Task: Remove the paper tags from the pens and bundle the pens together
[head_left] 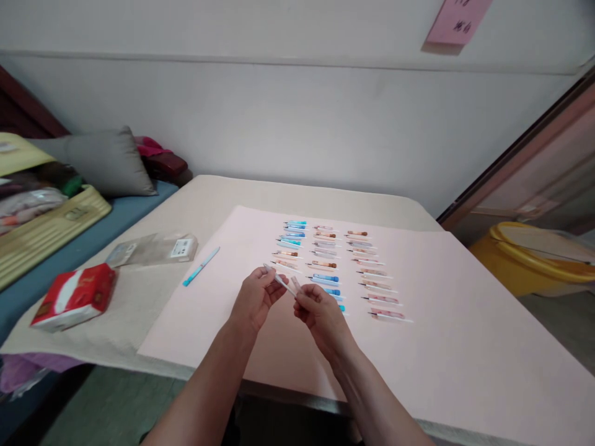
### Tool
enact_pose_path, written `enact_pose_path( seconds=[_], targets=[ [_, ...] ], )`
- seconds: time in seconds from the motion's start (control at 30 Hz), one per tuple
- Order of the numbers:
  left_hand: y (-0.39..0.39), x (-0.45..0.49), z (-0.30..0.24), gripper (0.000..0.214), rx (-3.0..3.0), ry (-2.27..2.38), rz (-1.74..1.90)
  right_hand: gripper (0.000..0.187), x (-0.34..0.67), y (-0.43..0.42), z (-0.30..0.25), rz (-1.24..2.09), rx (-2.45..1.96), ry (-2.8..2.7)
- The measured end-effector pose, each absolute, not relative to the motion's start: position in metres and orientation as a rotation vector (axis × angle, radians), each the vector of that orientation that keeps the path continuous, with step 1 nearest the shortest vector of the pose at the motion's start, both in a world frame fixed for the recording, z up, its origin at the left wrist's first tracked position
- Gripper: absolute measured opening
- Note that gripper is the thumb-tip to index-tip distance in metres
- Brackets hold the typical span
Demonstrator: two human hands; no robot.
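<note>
Pinched between the fingertips of my left hand and my right hand, a pale pen lies above the pink sheet, beside the rows of pens; light, aligned grips should best spare it sideways bending.

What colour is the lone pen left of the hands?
Light blue, with a turquoise end; the head view shows the pen best.

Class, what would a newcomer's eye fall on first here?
Probably the pens, in three columns on the pink sheet. Next, the left hand and right hand at the centre, both on a slim white piece. The red pack on the left and yellow bin at far right also stand out.
</note>
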State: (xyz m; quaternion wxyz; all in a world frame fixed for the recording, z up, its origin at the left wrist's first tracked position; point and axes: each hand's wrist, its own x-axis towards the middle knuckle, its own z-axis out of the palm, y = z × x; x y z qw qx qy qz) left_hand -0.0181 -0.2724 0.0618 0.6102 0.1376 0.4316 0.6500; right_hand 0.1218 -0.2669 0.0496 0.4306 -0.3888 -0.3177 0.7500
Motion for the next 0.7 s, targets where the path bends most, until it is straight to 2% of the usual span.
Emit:
enact_pose_path(
  seconds=[0.7],
  targets=[
    [-0.266, -0.049, 0.063, 0.008, 0.039, 1.002, 1.664, 0.023, 0.133, -0.258, 0.052, 1.833, -0.976, -0.722]
  ],
)
